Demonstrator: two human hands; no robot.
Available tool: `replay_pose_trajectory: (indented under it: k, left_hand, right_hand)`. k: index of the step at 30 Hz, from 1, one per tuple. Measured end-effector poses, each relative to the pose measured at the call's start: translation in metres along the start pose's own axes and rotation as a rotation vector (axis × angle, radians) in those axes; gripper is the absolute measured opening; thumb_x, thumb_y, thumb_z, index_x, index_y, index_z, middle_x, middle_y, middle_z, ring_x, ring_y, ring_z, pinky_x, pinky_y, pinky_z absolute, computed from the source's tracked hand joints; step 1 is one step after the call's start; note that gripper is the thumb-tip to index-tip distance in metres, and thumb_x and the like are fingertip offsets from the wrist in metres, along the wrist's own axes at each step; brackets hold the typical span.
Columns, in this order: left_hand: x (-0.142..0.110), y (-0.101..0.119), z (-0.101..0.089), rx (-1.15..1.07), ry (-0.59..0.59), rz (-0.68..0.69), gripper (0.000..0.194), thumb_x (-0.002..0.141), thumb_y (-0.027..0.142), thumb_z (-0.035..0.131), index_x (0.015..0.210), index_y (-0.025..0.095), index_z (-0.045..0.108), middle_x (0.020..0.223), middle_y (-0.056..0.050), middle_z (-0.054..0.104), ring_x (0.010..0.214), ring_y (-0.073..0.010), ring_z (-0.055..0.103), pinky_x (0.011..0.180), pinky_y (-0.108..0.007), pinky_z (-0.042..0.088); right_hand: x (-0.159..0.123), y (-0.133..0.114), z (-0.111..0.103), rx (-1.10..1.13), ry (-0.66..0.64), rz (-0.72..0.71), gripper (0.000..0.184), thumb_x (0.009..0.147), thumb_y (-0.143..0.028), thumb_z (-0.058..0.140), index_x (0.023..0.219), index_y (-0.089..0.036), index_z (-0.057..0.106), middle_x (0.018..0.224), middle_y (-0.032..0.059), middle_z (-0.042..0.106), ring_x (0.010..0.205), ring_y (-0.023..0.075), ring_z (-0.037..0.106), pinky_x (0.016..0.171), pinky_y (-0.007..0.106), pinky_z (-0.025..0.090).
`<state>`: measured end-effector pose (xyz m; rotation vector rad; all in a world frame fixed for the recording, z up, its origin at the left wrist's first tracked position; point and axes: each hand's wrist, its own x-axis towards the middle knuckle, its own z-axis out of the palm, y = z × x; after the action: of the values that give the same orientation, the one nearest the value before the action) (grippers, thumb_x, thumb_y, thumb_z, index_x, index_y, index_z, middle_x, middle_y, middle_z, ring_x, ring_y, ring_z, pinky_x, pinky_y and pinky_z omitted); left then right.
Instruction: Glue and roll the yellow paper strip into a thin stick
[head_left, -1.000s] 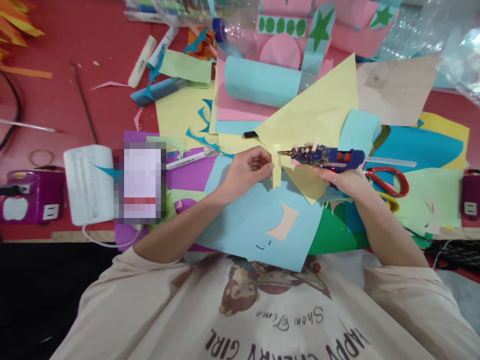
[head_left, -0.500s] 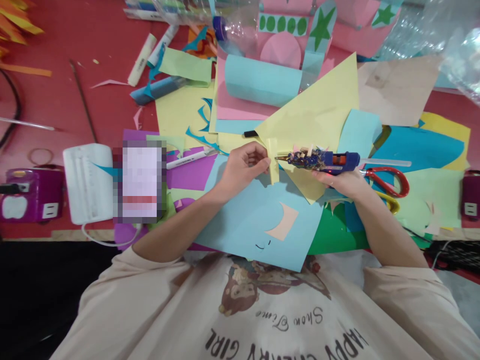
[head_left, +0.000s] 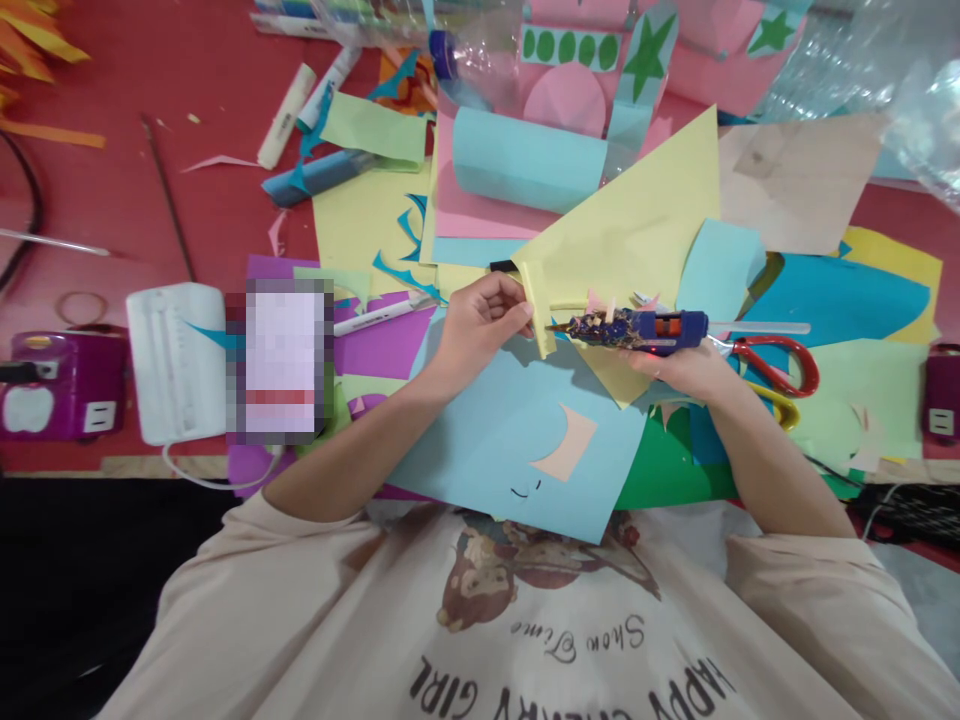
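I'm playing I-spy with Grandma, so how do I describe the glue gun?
On the red table, look at the right hand. It holds the blue glue gun, tip toward a yellow strip. Unlike the red-handled scissors beside it, it has a clear stick poking out behind.

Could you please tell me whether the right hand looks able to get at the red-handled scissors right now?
Probably not straight away: the right hand is taken up with the glue gun. Otherwise the way looks free, as the red handle lies uncovered close by.
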<state>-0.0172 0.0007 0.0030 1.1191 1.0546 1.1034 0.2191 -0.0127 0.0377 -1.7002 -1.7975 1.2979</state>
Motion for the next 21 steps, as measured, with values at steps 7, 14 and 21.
replay_pose_trajectory:
  k: [7,14,21]
  left_hand:
    - [0.0024,-0.0046,-0.0047,0.045,0.033,0.027,0.028,0.070,0.038,0.071,0.071,0.019,0.051,0.061,0.004,0.058,0.052,-0.0071,0.059,0.055,-0.022,0.053]
    - [0.0033,-0.0045,-0.0067,0.074,0.076,0.063,0.026,0.072,0.039,0.070,0.071,0.019,0.052,0.062,0.004,0.060,0.053,-0.0076,0.061,0.055,-0.022,0.053]
    - [0.0046,-0.0057,-0.0083,0.098,0.111,0.062,0.027,0.073,0.042,0.069,0.072,0.021,0.053,0.062,0.004,0.062,0.055,-0.0082,0.062,0.056,-0.022,0.053]
  right_hand:
    - [-0.0003,0.0022,0.0006,0.012,-0.033,0.005,0.010,0.060,-0.031,0.065,0.065,-0.025,0.059,0.063,0.0005,0.064,0.067,0.0210,0.059,0.056,0.030,0.047]
    - [-0.0004,0.0053,0.0015,-0.007,-0.044,0.035,0.010,0.058,-0.030,0.063,0.059,-0.024,0.055,0.061,0.0005,0.061,0.062,0.0182,0.054,0.055,0.030,0.045]
    - [-0.0009,0.0057,0.0021,0.001,-0.059,0.047,0.010,0.060,-0.028,0.062,0.057,-0.023,0.053,0.059,-0.0011,0.059,0.058,0.0158,0.052,0.054,0.028,0.043]
